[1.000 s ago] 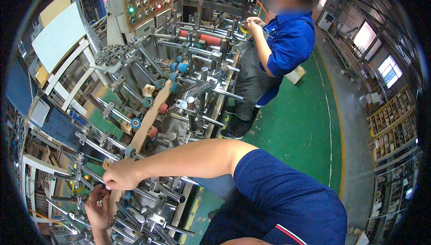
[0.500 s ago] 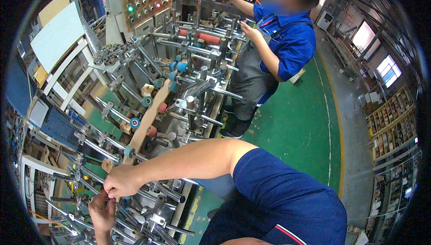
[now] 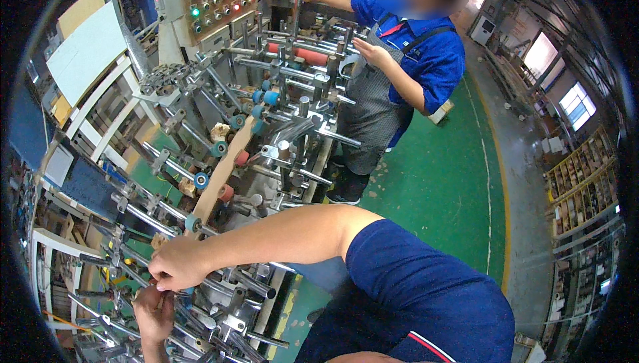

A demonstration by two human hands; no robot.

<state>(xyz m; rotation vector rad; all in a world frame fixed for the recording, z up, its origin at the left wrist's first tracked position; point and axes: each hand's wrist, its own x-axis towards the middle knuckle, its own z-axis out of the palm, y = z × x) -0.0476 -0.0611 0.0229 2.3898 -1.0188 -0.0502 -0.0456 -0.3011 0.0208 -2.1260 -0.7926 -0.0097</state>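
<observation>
My right hand (image 3: 178, 264) reaches over the machine from the right, fingers bent and pinched together. Just below it, my left hand (image 3: 154, 315) comes up from the lower edge with its fingertips closed. Both hands meet at one small spot among the metal rods, and what lies between the fingertips is mostly hidden; a bit of dark red shows there. A long light-brown board (image 3: 216, 186) runs from beside my right hand toward the far end, between teal rollers (image 3: 193, 222) and red rollers (image 3: 225, 192).
Steel rods and clamps (image 3: 233, 320) crowd both sides of the board. A control panel (image 3: 213, 3) with lit buttons stands far left. A co-worker (image 3: 406, 63) in blue with a grey apron stands across the machine's right side. Green floor (image 3: 439, 183) lies to the right.
My hands stay at the same spot with only small finger shifts. The co-worker's far arm has stretched further left onto a rod top; the small pale object there no longer shows.
</observation>
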